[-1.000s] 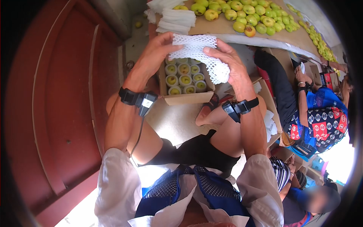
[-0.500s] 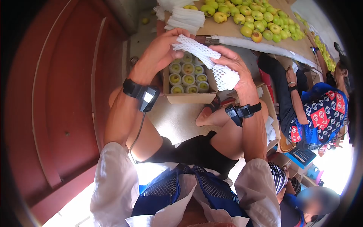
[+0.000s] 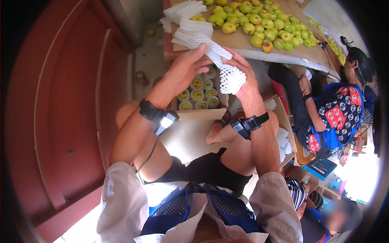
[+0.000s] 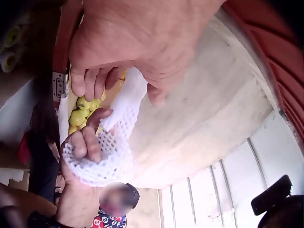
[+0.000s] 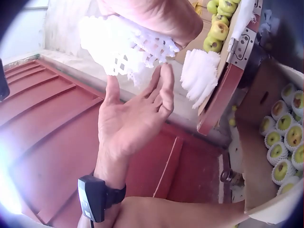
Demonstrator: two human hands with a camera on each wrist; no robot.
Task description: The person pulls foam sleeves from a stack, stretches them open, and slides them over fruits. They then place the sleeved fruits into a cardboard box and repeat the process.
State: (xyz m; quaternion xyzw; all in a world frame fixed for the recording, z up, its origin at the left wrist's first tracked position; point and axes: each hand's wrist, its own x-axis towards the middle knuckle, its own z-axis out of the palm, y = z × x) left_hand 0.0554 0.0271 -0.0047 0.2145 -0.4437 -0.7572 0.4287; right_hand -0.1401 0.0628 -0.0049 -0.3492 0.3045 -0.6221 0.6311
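My right hand (image 3: 247, 79) grips a white foam fruit net (image 3: 232, 79). The net's lower part bulges out round, and its narrow upper part slants up toward the left. In the left wrist view, fingers of the right hand (image 4: 86, 142) curl within the mesh. My left hand (image 3: 182, 72) is beside the net's upper end, thumb up and fingers spread apart. From the right wrist, the left hand (image 5: 127, 124) shows a bare palm, its fingertips right below the mesh edge. What fills the bulge is hidden.
Below the hands stands a cardboard box (image 3: 202, 115) of netted apples. A table (image 3: 178, 42) beyond bears loose green apples (image 3: 259, 24) and stacked foam nets (image 3: 190, 30). A red door (image 3: 69, 121) is on the left; another person (image 3: 336, 109) sits at the right.
The left hand held the net's upper end, stretched flat, then twisted narrow; now its fingers have come away. The right hand keeps its grip, and the net slants more steeply.
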